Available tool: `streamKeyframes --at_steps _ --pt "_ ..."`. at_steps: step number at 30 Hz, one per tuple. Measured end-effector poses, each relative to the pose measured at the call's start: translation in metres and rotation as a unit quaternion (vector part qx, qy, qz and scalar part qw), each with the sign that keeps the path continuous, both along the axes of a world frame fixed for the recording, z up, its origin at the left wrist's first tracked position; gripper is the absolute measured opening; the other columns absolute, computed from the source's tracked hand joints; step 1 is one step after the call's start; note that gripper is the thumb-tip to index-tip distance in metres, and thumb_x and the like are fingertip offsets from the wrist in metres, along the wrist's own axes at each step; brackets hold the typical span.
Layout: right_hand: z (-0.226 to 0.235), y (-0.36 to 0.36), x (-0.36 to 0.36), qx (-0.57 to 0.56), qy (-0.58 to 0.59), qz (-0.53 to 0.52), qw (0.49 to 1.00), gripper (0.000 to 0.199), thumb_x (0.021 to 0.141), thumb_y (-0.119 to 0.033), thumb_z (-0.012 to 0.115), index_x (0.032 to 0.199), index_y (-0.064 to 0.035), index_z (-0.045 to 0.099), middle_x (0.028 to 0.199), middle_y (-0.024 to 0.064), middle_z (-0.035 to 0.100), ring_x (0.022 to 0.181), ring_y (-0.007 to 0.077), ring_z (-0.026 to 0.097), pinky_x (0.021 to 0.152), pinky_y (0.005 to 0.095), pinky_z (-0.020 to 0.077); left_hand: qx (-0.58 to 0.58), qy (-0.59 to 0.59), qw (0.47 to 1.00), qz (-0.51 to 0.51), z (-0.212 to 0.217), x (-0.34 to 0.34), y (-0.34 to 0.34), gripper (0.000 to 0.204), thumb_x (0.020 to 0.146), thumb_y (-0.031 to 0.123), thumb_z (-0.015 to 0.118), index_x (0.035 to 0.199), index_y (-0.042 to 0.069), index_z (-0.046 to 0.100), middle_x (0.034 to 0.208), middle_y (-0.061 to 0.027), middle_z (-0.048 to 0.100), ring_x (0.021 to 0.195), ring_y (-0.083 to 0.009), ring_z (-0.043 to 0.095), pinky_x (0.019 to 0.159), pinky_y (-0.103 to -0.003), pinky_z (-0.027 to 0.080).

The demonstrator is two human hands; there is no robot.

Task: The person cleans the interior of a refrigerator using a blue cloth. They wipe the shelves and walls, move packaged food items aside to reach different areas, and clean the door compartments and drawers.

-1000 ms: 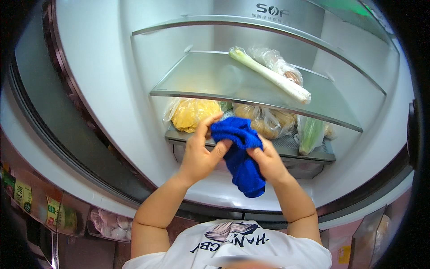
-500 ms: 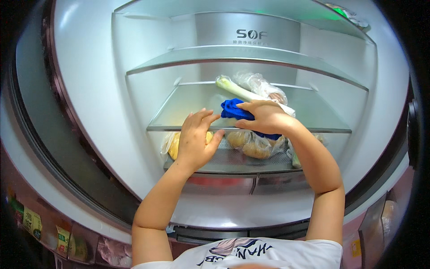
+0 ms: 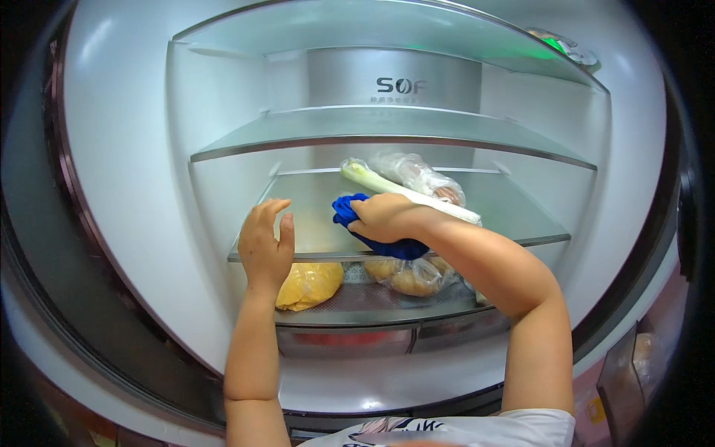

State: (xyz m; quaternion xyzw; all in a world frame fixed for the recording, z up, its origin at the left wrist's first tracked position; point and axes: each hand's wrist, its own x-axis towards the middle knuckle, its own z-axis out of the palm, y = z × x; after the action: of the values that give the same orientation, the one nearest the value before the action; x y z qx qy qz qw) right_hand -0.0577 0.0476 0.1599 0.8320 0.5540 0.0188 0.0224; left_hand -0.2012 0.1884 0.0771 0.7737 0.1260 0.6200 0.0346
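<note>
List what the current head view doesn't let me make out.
Head view: middle of the crumpled blue cloth, hidden under the bare right hand.
Head view: left edge of the rounded yellow bundle, behind the bare left hand.
Head view: contents of the translucent drawer, blurred red by its front.
Head view: white printed shirt, cut off by the lower edge.

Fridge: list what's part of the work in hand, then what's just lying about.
In use:
- blue cloth, gripped by the right hand
- shelf behind the cloth, seemingly touched by it
- left hand, raised, holding nothing

Lying about:
- leek
- clear bag behind it
- yellow bag
- bagged brown produce
</note>
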Motion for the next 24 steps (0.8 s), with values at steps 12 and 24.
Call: streamKeyframes --at_steps 12,24 --pt "-0.011 0.119 0.052 -0.018 -0.046 0.020 0.999 0.051 0.090 -0.040 0.044 0.122 -0.0023 0.055 0.115 0.0236 0.060 0.106 0.0400 0.056 0.093 0.0432 0.0424 0.036 -0.054 0.996 -0.058 -0.028 0.003 -0.008 0.010 0.082 0.011 0.061 0.090 0.011 0.066 0.080 -0.0041 0.066 0.066 -0.0228 0.061 0.071 -0.033 0.050" --pt "-0.029 0.261 0.104 -0.023 -0.144 -0.095 0.985 0.046 0.092 -0.032 0.046 0.137 -0.0228 0.045 0.135 0.0166 0.046 0.118 0.0402 0.048 0.098 0.0459 0.0396 0.075 -0.144 0.981 -0.105 -0.039 0.007 0.002 0.013 0.074 0.003 0.058 0.083 0.008 0.064 0.068 -0.0021 0.065 0.055 -0.0172 0.059 0.076 -0.034 0.053"
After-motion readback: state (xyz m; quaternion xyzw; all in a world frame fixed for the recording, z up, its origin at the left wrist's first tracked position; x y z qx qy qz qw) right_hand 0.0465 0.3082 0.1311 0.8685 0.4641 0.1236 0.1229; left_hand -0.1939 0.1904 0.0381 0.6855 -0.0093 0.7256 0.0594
